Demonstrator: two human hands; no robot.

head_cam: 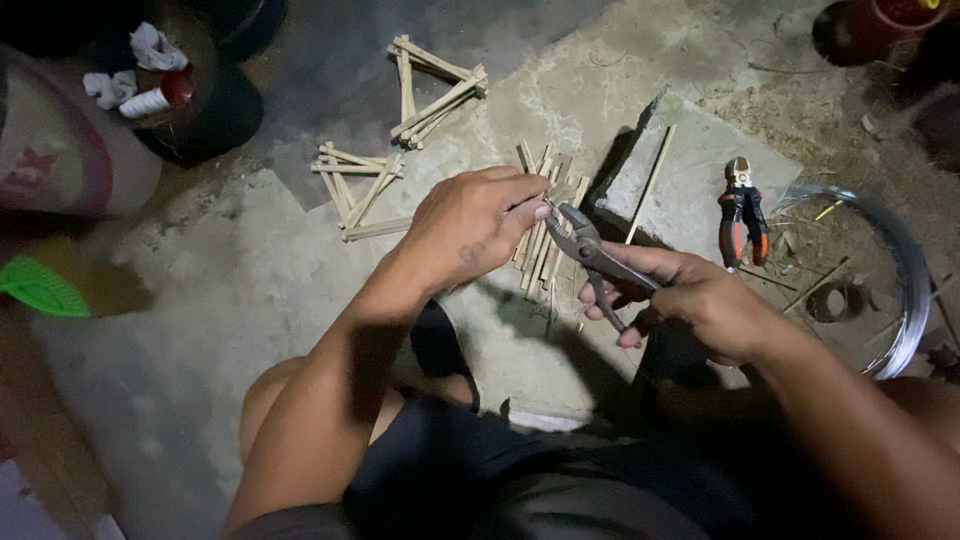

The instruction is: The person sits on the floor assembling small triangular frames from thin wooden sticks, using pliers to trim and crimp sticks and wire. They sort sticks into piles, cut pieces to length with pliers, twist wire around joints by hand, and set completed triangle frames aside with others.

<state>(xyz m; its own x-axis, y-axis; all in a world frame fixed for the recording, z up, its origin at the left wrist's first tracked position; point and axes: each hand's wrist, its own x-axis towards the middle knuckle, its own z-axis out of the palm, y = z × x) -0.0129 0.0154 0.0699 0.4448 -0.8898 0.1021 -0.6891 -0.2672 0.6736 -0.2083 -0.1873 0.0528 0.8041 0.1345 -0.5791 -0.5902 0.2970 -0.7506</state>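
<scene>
Bent knees and dark shorts (480,470) are sitting closest, and just past them the right hand (700,305) is squeezing the handles of grey pliers (590,250). Their nose is pointing at the left hand (475,225), which is pinching something too small to see clearly, right above loose wooden sticks (540,245). The tiny piece could be slipping out, or the pliers could be nipping a finger, because both hands are working so close together.
</scene>
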